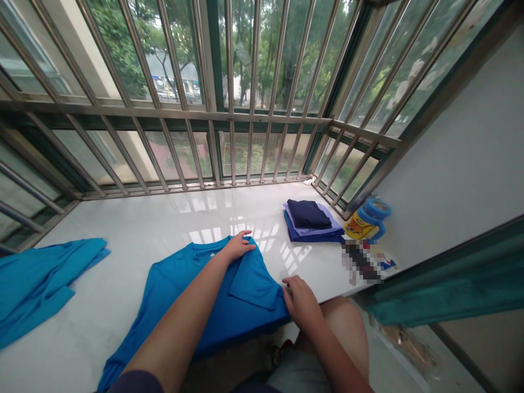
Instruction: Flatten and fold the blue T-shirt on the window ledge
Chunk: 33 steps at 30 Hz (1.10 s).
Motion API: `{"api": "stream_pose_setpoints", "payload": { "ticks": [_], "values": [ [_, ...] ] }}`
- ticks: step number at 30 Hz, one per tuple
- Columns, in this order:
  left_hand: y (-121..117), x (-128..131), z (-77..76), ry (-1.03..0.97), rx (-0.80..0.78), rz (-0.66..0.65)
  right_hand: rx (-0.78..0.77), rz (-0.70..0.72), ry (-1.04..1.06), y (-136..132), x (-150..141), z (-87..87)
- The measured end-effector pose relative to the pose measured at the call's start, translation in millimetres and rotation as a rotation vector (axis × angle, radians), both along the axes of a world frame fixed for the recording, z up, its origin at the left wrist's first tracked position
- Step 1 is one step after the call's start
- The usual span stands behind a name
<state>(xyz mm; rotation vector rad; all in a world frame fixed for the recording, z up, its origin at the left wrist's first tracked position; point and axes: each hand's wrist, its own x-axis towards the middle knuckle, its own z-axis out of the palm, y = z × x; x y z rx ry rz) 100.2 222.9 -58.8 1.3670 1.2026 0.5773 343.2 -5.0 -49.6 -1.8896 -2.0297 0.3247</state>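
Note:
A blue T-shirt [249,322] lies spread on the white ledge, its collar pointing toward the window and its lower part hanging over the near edge. My left hand [238,246] rests on the shirt's shoulder beside the collar, thumb and forefinger apart; its other fingers are partly hidden. At the shirt's right edge, near the sleeve, my right hand [302,301] has its fingers and thumb closed on the cloth. The sleeve lies folded inward across the shirt between both hands.
Another blue garment [49,278] lies crumpled at the left. Folded dark and purple clothes [309,214] are stacked at the right, beside a blue-and-yellow bottle [366,221] and a blurred-out item [362,262]. Metal window bars [231,117] border the ledge; a green curtain [450,278] hangs right.

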Motion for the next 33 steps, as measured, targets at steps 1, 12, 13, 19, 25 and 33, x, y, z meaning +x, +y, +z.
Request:
{"api": "stream_pose_setpoints", "payload": {
  "ticks": [1, 12, 13, 19, 25, 33],
  "values": [
    [1.2, 0.8, 0.1, -0.020, -0.012, -0.007, 0.001, 0.043, 0.010, -1.2, -1.5, 0.4],
    [24.3, 21.2, -10.1, -0.037, 0.165, 0.021, -0.031, -0.097, -0.117, 9.2, 8.0, 0.7],
    [24.9, 23.7, -11.5, -0.020, 0.205, 0.026, -0.025, -0.106, -0.113, 8.3, 9.4, 1.2],
    [20.0, 30.6, -10.3, 0.099, 0.391, -0.004, 0.019, 0.093, -0.076, 2.0, 3.8, 8.3],
    [15.5, 29.2, 0.4, 0.205, 0.463, -0.124, 0.172, 0.238, -0.172, 4.0, -12.2, 12.6],
    [9.6, 32.8, 8.1, 0.288, 0.536, -0.168, 0.098, 0.419, -0.166, -9.2, -25.8, 26.3]
  ]
}}
